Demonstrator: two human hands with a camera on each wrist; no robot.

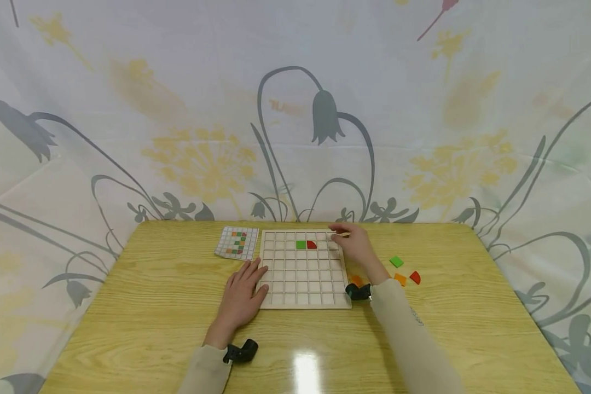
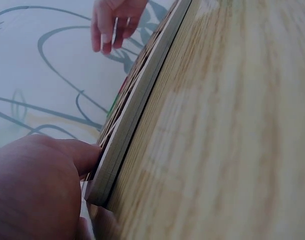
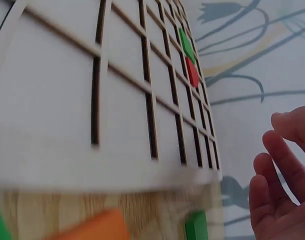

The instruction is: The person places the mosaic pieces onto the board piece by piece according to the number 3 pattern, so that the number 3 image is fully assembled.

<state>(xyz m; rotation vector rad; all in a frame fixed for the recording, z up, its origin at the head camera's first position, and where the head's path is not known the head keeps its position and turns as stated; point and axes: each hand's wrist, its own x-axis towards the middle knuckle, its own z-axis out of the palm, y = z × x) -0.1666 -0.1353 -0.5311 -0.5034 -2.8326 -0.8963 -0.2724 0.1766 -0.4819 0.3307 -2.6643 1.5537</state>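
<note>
Gridded board (image 1: 302,286) flat on the table (image 1: 152,306), and we spot a green square (image 1: 301,244) and red quarter-circle (image 1: 312,244) in neighbouring cells! The left hand (image 1: 241,295) lies spread at its left rim, we'd say to steady it. The right hand (image 1: 357,246) hovers by the far right corner, fingers loosely bent, holding nothing. Pattern card (image 1: 237,243) just left, probably for easy checking; loose tiles (image 1: 396,261) right, likely for reach.
</note>
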